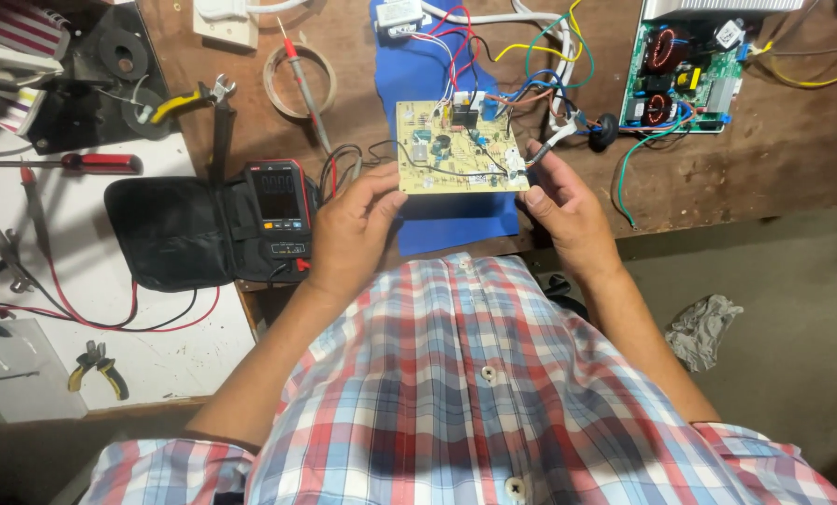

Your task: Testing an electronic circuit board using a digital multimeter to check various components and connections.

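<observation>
I hold the yellow circuit board (460,147) over the table (764,178), left grip (353,229) and right grip (568,206) clamped on its edges.

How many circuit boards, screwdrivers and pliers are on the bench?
Circuit boards: 2, the yellow board held by the left hand and right hand, and the green board
Screwdrivers: 1, the red screwdriver
Pliers: 2, the small pliers and the big pliers
Total: 5

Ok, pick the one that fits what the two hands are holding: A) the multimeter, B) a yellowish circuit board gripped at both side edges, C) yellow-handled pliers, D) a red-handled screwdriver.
B: the left hand and right hand each grip a side edge of the yellowish circuit board, above the blue mat.
</observation>
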